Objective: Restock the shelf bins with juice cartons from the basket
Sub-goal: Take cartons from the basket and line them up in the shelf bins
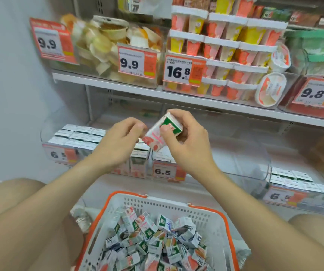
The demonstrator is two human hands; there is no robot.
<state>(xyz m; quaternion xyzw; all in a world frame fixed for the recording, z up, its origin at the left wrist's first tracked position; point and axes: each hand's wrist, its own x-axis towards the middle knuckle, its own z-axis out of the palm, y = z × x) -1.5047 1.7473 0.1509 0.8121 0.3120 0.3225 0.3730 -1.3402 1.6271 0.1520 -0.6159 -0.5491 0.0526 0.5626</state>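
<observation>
My right hand (pixel 184 139) grips a small pink-and-green juice carton (pixel 162 132), tilted, above the lower shelf. My left hand (pixel 118 141) is beside it with curled fingers touching the carton's lower left corner. Below, a white basket with an orange rim (pixel 223 218) holds several loose juice cartons (pixel 153 241). On the lower shelf, a clear bin (pixel 48 141) at the left is filled with upright cartons (pixel 79 135). A middle bin (pixel 255 165) behind a 6.5 price tag (pixel 165 172) shows a few cartons at its front left and bare room to the right.
Another carton bin (pixel 297 184) sits at the lower right. The upper shelf (pixel 157 92) carries bins of snack packs (pixel 108 47) and stacked cups (pixel 225 55) with price tags. My bare knees (pixel 14 212) flank the basket. A white wall stands at the left.
</observation>
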